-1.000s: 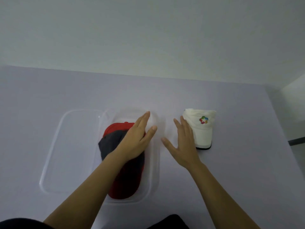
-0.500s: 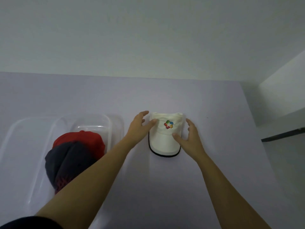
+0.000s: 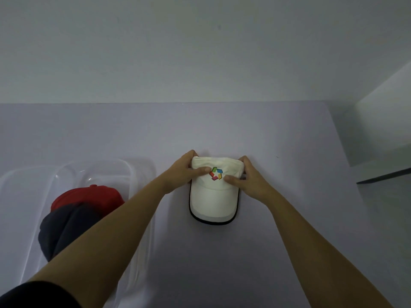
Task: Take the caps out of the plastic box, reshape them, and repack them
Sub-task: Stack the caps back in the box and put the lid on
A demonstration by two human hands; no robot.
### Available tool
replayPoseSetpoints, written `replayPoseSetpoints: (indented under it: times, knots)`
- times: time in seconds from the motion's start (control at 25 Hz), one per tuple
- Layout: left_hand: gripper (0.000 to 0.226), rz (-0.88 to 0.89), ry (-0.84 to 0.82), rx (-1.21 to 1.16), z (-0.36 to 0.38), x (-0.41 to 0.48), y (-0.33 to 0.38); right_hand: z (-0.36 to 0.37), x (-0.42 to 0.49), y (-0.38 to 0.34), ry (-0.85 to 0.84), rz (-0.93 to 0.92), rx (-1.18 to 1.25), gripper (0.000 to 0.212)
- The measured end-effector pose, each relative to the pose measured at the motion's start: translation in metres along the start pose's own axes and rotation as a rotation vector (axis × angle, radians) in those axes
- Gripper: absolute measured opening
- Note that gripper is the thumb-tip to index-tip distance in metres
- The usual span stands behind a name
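Now both hands, left (image 3: 182, 172) and right (image 3: 246, 177), clasp the white cap (image 3: 214, 196).

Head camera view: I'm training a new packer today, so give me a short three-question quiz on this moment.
1. True or false: the white cap lies inside the plastic box.
2. Multiple choice: which caps are in the box? A) red cap and dark cap; B) white only; C) none.
3. Fill in: the left hand and the right hand both grip the white cap near its ____, one on each side of the coloured logo.

Key: 1 false, it lies on the table to the right of the box. 2 A. 3 crown.
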State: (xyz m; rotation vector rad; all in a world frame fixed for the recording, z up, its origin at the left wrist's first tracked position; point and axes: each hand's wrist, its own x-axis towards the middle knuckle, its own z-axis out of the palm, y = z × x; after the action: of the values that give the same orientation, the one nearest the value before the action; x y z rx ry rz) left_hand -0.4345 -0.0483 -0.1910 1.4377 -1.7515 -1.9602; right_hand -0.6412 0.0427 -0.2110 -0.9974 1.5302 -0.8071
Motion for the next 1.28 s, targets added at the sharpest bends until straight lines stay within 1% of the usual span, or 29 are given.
replayPoseSetpoints:
  times: [0.08,0.16,0.2,0.32,0.36,0.44,0.52,0.6,0.72,0.76,0.8,0.88,0.92,1.0,1.04,1.12,1.2,1.28]
  knots:
    - [0.032,-0.048,-0.038,-0.099,-0.004,-0.004,0.004,0.005,-0.007,-0.007,0.002,-0.029,0.085,0.033]
    - [0.023,-0.048,-0.089,-0.19,-0.009,-0.01,0.011,0.01,-0.016,-0.016,0.006,-0.075,0.105,0.036]
    - [0.025,-0.038,-0.123,-0.201,-0.012,-0.015,0.017,0.011,-0.021,-0.022,-0.005,-0.103,0.09,0.038]
    - [0.054,-0.018,-0.263,-0.072,-0.025,-0.033,0.038,0.014,-0.035,-0.045,-0.042,-0.186,0.015,0.041]
    - [0.053,-0.006,-0.304,-0.03,-0.029,-0.04,0.045,0.016,-0.038,-0.053,-0.046,-0.214,0.004,0.041]
    - [0.036,0.027,-0.329,0.02,-0.039,-0.056,0.058,0.021,-0.045,-0.069,-0.045,-0.272,0.005,0.039]
    - [0.023,0.051,-0.29,0.053,-0.049,-0.074,0.07,0.029,-0.051,-0.085,-0.028,-0.327,0.012,0.037]
    - [0.018,0.087,-0.238,0.084,-0.061,-0.089,0.076,0.038,-0.055,-0.101,-0.006,-0.377,-0.008,0.036]
    - [0.021,0.161,-0.195,0.117,-0.083,-0.117,0.08,0.065,-0.062,-0.126,0.016,-0.448,-0.058,0.038]
    - [0.025,0.187,-0.186,0.136,-0.093,-0.128,0.08,0.076,-0.064,-0.133,0.032,-0.475,-0.067,0.042]
    - [0.029,0.212,-0.176,0.161,-0.104,-0.139,0.081,0.087,-0.065,-0.138,0.063,-0.5,-0.086,0.051]
    - [0.038,0.256,-0.131,0.23,-0.127,-0.159,0.083,0.108,-0.064,-0.144,0.137,-0.49,-0.113,0.078]
    - [0.043,0.281,-0.091,0.269,-0.143,-0.172,0.082,0.122,-0.065,-0.146,0.168,-0.445,-0.095,0.089]
    - [0.049,0.316,-0.01,0.317,-0.173,-0.188,0.081,0.147,-0.067,-0.138,0.201,-0.316,-0.053,0.099]
    - [0.052,0.328,0.032,0.322,-0.19,-0.197,0.079,0.165,-0.069,-0.131,0.18,-0.251,-0.077,0.101]
    - [0.063,0.357,0.106,0.312,-0.222,-0.211,0.072,0.201,-0.073,-0.116,0.054,-0.161,-0.218,0.101]
    - [0.068,0.385,0.175,0.283,-0.25,-0.222,0.064,0.235,-0.071,-0.112,-0.088,-0.137,-0.353,0.101]
    - [0.068,0.401,0.216,0.245,-0.269,-0.228,0.056,0.26,-0.059,-0.118,-0.177,-0.103,-0.443,0.108]
